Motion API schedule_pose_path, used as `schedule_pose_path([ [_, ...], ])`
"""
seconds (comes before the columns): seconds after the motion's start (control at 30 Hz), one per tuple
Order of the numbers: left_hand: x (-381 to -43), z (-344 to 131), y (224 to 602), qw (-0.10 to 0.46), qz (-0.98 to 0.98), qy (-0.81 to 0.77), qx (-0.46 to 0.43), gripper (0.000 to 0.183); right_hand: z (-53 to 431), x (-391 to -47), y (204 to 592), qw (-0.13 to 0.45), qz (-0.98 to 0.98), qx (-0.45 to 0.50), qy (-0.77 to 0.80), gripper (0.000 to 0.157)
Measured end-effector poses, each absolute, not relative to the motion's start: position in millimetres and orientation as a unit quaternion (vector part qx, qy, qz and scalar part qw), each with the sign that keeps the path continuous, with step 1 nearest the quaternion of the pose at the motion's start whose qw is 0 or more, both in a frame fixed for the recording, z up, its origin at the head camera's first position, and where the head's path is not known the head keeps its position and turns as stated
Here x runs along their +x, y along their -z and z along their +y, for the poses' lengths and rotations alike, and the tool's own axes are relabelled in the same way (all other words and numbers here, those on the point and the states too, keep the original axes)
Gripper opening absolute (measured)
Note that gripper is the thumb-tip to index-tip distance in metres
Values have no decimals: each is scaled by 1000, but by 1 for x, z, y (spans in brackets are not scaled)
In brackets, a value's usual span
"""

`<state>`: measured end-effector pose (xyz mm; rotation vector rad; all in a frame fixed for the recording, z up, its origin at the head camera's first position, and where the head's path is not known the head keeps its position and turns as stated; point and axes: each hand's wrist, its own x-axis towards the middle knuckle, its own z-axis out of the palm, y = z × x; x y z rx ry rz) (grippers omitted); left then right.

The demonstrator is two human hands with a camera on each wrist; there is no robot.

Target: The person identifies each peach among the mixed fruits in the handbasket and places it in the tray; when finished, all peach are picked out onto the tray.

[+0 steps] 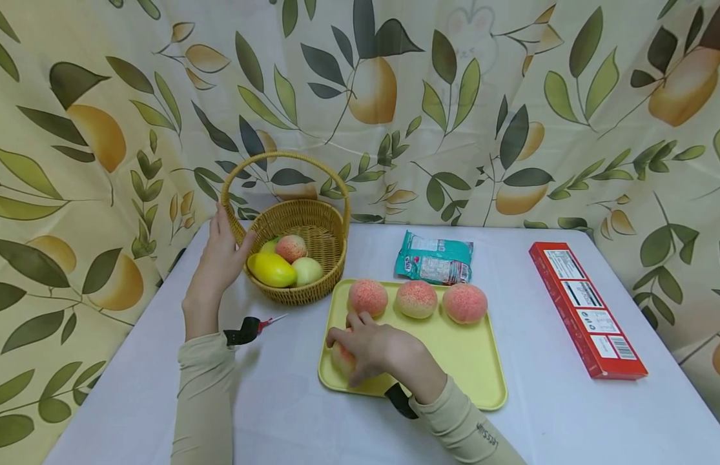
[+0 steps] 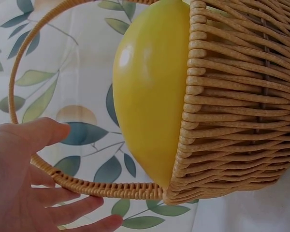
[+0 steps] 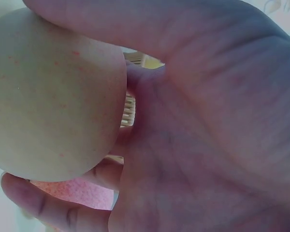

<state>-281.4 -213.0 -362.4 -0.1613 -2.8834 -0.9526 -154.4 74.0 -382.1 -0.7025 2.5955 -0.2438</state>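
Note:
My right hand curls over a peach at the left side of the yellow tray. In the right wrist view, thumb and fingers wrap around that pale, red-speckled peach. Along the tray's far edge sit three more pink peaches. My left hand is at the left of the wicker basket, its fingers extended against the handle. Inside the basket lie a yellow mango, a pale green round fruit, a peach and a partly hidden green fruit.
Behind the tray lies a teal packet. A long red box rests on the right part of the white-covered table. A curtain printed with leaves and fruit hangs close behind the table.

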Motion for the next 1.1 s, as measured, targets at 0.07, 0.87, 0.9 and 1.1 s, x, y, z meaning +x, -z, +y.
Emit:
schedule_pose_path([
  [0.07, -281, -214, 362, 51, -947, 312, -54, 95, 73, -154, 381, 223, 938, -249, 90, 60],
  [0.87, -279, -222, 363, 59, -939, 336, -46, 95, 75, -153, 365, 188, 939, -272, 93, 48],
  [0.9, -280, -221, 364, 58, -938, 337, -47, 95, 76, -154, 365, 189, 938, -275, 95, 49],
  [1.1, -282, -216, 365, 53, -940, 330, -60, 95, 81, -166, 360, 200, 919, -304, 149, 39],
])
